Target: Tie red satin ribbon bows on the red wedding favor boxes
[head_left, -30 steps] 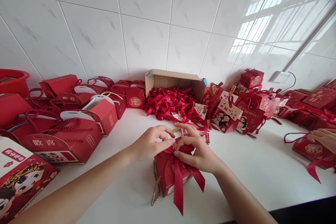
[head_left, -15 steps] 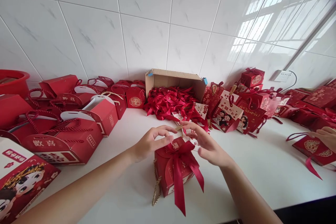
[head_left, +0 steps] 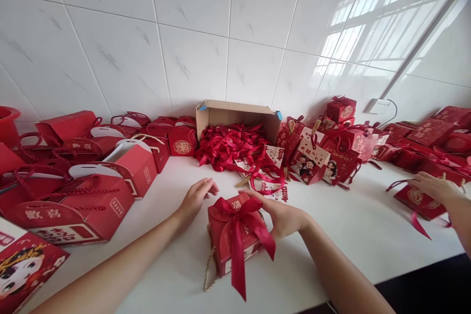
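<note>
While on table (head_left: 349,235), box (head_left: 223,241) in right hand (head_left: 285,217)

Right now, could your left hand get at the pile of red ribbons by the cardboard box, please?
Probably yes: the left hand holds nothing, beside the ribboned gift box, and only bare white countertop lies between it and the red ribbons.

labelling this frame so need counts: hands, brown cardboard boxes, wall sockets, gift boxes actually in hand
hands: 3 (left hand, right hand, co-worker's hand)
brown cardboard box: 1
wall socket: 1
bow-tied red gift box, held by right hand: 1
total: 6
</note>
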Demonstrator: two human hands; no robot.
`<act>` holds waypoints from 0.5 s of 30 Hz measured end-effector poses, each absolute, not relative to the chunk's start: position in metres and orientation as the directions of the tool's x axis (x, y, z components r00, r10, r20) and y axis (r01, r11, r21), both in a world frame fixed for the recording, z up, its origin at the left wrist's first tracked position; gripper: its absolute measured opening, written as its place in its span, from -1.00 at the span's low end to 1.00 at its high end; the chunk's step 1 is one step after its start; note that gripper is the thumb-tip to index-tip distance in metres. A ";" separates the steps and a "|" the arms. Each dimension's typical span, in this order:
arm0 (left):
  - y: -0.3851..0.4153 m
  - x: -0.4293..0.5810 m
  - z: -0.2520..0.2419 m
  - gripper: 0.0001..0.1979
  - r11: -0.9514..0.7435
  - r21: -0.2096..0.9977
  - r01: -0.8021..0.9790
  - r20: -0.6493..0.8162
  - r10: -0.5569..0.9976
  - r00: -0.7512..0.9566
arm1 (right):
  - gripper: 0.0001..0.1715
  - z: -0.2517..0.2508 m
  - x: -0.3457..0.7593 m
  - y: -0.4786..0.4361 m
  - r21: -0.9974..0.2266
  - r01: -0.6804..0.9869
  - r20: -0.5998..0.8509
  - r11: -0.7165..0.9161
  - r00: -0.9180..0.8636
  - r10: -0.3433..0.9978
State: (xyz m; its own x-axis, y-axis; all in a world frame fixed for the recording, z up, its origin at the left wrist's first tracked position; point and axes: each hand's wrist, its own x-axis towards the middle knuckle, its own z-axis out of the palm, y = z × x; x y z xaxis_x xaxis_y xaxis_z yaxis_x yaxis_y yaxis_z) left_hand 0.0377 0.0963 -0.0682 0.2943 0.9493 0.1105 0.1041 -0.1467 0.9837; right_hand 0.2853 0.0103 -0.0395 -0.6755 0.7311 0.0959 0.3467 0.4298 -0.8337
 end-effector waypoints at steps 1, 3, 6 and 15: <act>0.096 0.038 -0.068 -0.62 -0.147 0.983 0.106 0.108 0.947 0.303 | 0.46 -0.037 0.285 0.011 -0.823 0.332 0.160 0.460 -0.642 0.750; 0.096 0.038 -0.066 -0.63 -0.143 0.984 0.109 0.102 0.943 0.316 | 0.29 -0.031 0.290 0.011 -0.795 0.316 0.309 0.518 -0.523 0.795; 0.097 0.038 -0.063 -0.63 -0.138 0.984 0.115 0.094 0.940 0.327 | 0.10 -0.024 0.304 0.013 -0.772 0.336 0.501 0.540 -0.202 0.842; 0.097 0.038 -0.061 -0.63 -0.126 0.977 0.170 0.061 0.937 0.344 | 0.24 -0.015 0.384 0.016 -0.779 0.548 0.561 0.306 0.826 -0.050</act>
